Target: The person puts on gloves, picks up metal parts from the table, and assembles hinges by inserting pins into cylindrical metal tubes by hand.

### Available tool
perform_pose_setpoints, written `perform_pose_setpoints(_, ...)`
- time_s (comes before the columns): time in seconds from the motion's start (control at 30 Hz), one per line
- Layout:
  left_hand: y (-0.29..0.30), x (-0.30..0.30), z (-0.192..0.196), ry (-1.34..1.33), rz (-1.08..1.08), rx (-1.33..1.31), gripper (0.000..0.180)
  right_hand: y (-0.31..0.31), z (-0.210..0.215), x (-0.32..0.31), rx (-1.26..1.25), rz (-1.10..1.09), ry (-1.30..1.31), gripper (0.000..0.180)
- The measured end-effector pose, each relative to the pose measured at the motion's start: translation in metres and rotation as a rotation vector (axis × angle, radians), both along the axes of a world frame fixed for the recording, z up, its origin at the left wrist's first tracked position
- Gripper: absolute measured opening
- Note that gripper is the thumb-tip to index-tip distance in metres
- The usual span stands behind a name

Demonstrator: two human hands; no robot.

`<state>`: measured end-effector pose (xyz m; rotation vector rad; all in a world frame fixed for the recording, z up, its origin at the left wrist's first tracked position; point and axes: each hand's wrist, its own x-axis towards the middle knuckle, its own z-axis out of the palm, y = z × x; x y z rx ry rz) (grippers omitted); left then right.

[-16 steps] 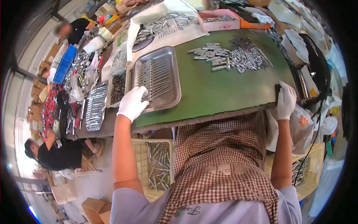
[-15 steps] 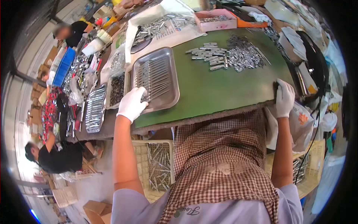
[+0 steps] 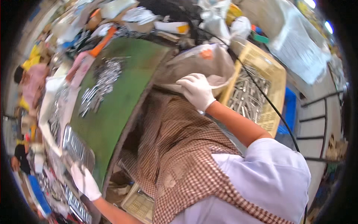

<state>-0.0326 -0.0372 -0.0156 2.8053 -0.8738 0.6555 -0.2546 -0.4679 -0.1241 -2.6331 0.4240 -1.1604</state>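
Observation:
My left hand (image 3: 85,182), in a white glove, is at the near end of a metal tray (image 3: 90,158) holding a row of slim metal pieces. Its fingers lie over or beside the rim, too blurred to tell whether they grip it. My right hand (image 3: 197,91), also gloved, hovers off the table edge by a pale plastic bag (image 3: 175,69). Its fingers are stretched out, slightly bent, with nothing seen in them. To its right stands a yellow plastic crate (image 3: 279,74) of long metal parts (image 3: 248,95).
Small metal parts (image 3: 108,78) are heaped on the green tabletop (image 3: 126,74). A black cable (image 3: 270,106) hangs across the yellow crate. A blue crate (image 3: 289,108) stands beyond it. Another yellow crate (image 3: 130,201) sits under the table. A second tray (image 3: 76,205) lies by my left forearm.
The view has swung to the right. My right hand has left the table edge and moved toward the bag and the yellow crate. My left hand stays at the tray's near end.

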Motion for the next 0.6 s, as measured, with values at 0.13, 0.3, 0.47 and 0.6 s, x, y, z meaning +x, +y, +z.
perform_pose_setpoints(0.13,-0.072,-0.056,-0.007,0.091,-0.352,-0.136,0.019,-0.015,-0.025,-0.059,0.054,-0.153,0.085,0.020)
perform_pose_setpoints(0.3,-0.124,-0.061,-0.034,0.059,-0.475,-0.066,0.042,-0.075,-0.050,-0.148,0.267,-0.574,-0.113,0.018)
perform_pose_setpoints(0.47,-0.144,-0.058,-0.046,0.003,-0.319,0.148,0.065,-0.130,-0.131,-0.212,0.783,-1.096,0.432,0.055)
perform_pose_setpoints(0.6,-0.153,-0.061,-0.040,0.022,-0.209,0.242,0.072,-0.126,-0.218,-0.187,0.988,-0.681,0.797,0.078)
